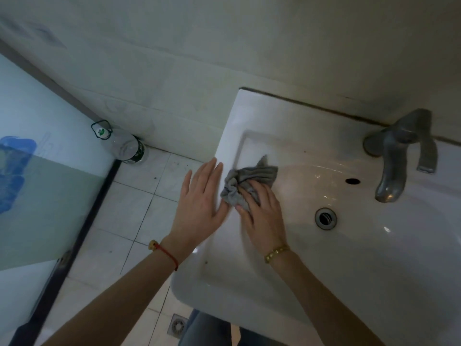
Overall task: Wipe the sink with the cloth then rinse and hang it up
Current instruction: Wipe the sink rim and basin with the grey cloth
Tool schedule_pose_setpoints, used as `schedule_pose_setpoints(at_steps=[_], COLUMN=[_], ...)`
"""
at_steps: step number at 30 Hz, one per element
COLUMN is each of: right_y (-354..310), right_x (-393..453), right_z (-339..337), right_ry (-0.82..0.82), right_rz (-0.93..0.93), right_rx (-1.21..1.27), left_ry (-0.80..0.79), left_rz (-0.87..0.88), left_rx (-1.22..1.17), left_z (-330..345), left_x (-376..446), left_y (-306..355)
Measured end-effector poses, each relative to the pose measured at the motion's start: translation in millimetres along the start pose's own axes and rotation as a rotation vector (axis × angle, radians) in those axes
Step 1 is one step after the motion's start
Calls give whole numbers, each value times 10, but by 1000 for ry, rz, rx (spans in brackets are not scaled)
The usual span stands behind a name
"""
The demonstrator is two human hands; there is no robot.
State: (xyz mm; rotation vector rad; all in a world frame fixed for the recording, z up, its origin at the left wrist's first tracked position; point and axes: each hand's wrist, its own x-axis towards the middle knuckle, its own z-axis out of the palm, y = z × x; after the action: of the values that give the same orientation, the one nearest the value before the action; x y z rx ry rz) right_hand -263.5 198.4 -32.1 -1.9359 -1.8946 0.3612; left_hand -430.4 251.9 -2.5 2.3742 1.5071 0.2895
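The grey cloth [245,184] is bunched and pressed under the curled fingers of the right hand [262,212] on the left inner slope of the sink [287,283], its loose end trailing towards the back wall, while the left hand [202,201] is laid flat, fingers straight, on the rim just beside it.

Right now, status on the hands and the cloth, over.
Right hand grips grey cloth on sink left slope. Left hand flat on rim. Tap clear.

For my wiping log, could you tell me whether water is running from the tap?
No, the tap spout shows no stream, and the sink below looks undisturbed.
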Motion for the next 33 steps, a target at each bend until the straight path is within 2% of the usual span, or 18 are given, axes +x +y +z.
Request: schedule_pose_setpoints(at_steps=[3, 6, 8, 13, 15, 17, 19, 21, 26, 29, 30, 33], right_y=[156, 351, 328, 145, 220, 286, 287, 180, 42, 208, 270, 293], right_x=[243, 679, 664, 92, 257, 584, 817, 731, 157, 316, 450, 784], right_z=[-29, -66, -38, 74, 23, -23, -38, 20, 99, 59, 36, 9], right_ry=[-37, 25, 78, 4, -36, -31, 44, 91, 74, 67, 62, 129], right_rz=[-35, 74, 97, -67, -109, -30, 93, 124, -5, -111, -89, 140], right_rx=[-104, -229, -216, -143, -190, -269, -281, -271, -179, -245, -275, -278], left_ry=[7, 38, 41, 37, 38, 40, 36, 26, 37, 51, 52, 51], left_rz=[11, -4, -15, -12, -12, -8, -16, -17, -9, -5, -1, -7], left_rx=[-28, -54, -64, -89, -93, -91, -91, -85, -96, -97, -95, -85], left_z=[6, -5, -9, 11, 5, -11, -22, -17, 19, 12, 5, -14], left_x=[-67, -71, -67, -65, -62, -61, -64, -67, -59, -61, -61, -56], left_y=[-6, 20, 30, 26, 30, 34, 50, 43, 21, 35, 36, 39])
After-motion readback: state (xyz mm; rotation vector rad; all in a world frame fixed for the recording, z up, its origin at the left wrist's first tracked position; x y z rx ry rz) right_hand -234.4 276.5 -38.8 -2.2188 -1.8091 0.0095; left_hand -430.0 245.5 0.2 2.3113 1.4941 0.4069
